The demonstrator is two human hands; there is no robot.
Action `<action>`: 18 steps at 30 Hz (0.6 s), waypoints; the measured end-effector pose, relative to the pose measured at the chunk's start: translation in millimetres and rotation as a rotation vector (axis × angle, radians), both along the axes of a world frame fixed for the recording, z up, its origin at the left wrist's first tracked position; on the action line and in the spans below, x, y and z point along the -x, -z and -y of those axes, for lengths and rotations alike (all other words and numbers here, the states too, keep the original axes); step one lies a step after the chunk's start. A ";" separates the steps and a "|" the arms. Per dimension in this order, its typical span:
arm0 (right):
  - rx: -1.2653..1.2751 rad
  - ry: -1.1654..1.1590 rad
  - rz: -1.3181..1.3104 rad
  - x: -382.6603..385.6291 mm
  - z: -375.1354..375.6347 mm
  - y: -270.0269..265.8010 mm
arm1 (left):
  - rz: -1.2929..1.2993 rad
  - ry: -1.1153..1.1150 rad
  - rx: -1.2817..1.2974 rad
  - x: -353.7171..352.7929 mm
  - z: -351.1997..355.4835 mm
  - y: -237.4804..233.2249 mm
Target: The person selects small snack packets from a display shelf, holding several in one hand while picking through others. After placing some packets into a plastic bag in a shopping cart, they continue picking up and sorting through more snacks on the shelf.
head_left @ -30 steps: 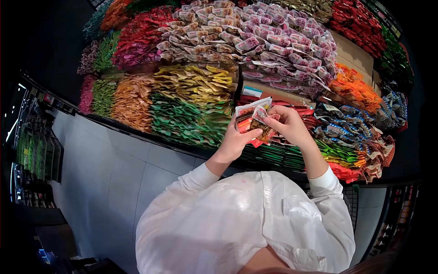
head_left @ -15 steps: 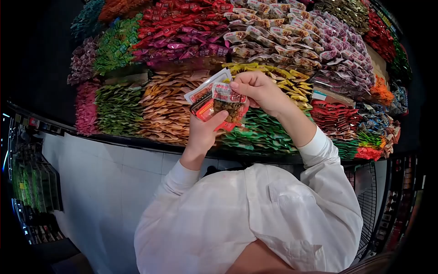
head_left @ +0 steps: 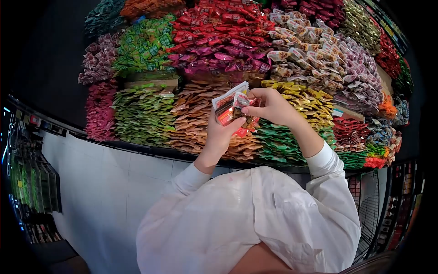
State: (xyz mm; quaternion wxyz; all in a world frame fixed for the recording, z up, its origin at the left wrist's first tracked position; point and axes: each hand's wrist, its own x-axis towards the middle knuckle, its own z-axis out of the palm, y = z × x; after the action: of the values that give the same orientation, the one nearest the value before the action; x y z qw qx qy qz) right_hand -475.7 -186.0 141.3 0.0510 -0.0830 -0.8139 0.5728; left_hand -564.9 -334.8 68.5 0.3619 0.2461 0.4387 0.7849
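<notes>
My left hand (head_left: 219, 136) is closed around a small stack of snack packets (head_left: 223, 112), with its thumb pressed over their lower front. The packets have red, black and white printing, and a white edge sticks up at the back. In front of them is a small snack packet (head_left: 240, 100) with a pale, red-lettered top and dark contents. Its upper right part is pinched between the thumb and fingers of my right hand (head_left: 273, 108), and the top looks bent. Both hands are above the front rows of the display, near orange-brown packets (head_left: 196, 107) and yellow packets (head_left: 315, 102).
A wide sloped display holds rows of wrapped snacks, among them red packets (head_left: 219, 23), light green packets (head_left: 141, 112) and dark green packets (head_left: 280, 144). Pale floor tiles (head_left: 105, 182) lie at the left. A wire cart (head_left: 368, 201) stands at my right side.
The view has shifted, so the display sits further right and lower. My right hand has moved across the front packet's top, which is now bent and less readable. My left hand keeps its hold.
</notes>
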 end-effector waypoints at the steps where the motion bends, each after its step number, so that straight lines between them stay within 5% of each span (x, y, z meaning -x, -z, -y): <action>1: -0.061 0.000 -0.018 4.2 -3.6 2.8 | 0.067 0.009 -0.031 0.7 0.0 -2.7; 6: -0.062 0.008 -0.008 40.3 -3.6 6.9 | 0.218 0.005 -0.091 19.3 18.6 -4.5; 13: 0.388 0.015 0.120 105.1 41.5 5.6 | 0.337 0.080 -0.215 89.4 67.8 0.6; 14: 0.454 -0.011 -0.091 126.8 46.1 24.8 | 0.335 0.084 -0.219 104.8 77.2 2.8; 18: 0.431 0.143 -0.254 200.3 86.7 18.4 | 0.259 0.078 -0.199 185.0 130.0 6.2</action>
State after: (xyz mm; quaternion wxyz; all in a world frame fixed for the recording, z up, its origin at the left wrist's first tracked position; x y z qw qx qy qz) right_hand -676.0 -272.8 122.9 0.1744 -0.0766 -0.6520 0.7339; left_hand -749.8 -464.8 62.2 0.4193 0.1943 0.2985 0.8351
